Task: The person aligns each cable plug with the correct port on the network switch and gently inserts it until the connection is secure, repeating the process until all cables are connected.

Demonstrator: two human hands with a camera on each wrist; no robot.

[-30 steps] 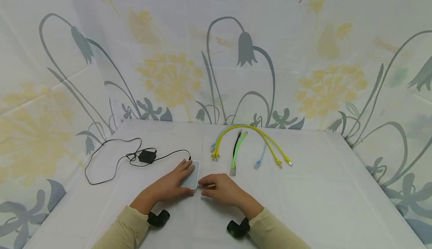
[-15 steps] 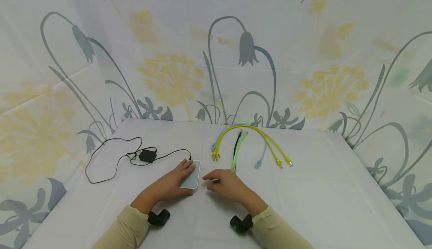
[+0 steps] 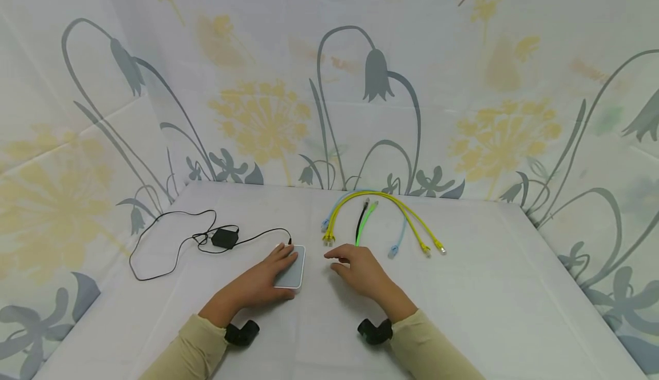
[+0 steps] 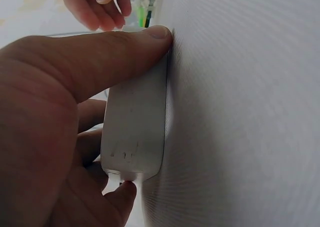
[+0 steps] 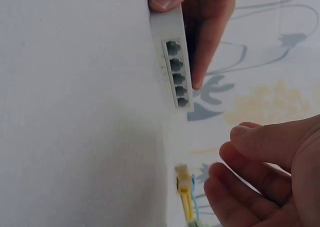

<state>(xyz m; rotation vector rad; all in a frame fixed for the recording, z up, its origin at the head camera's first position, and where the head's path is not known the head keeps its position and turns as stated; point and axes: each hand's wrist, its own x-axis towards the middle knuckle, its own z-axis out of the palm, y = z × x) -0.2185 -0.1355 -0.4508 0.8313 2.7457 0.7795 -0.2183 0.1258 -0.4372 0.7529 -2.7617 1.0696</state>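
Observation:
A small white network switch [image 3: 294,271] with a grey top lies on the table, a black cord at its far edge. My left hand [image 3: 254,285] holds it, thumb along the near side and fingers spread over the top to the far edge. In the right wrist view, a row of several ports [image 5: 178,78] shows on its right side. My right hand [image 3: 362,271] hovers right of the switch, fingers loosely bent with nothing between them. It overlaps the near ends of a short green cable [image 3: 366,222] and a short black cable [image 3: 360,220] in the head view.
Yellow network cables [image 3: 407,208] arc across the back of the table, with a light blue cable [image 3: 404,231] beside them. On the left lies a black power adapter [image 3: 225,238] with its looped thin cord [image 3: 138,248]. A flower-printed cloth [image 3: 257,42] hangs behind the table.
My right hand has moved away from the switch, to the right and farther back, now covering the near ends of the green and black cables. My left hand has stayed on the switch.

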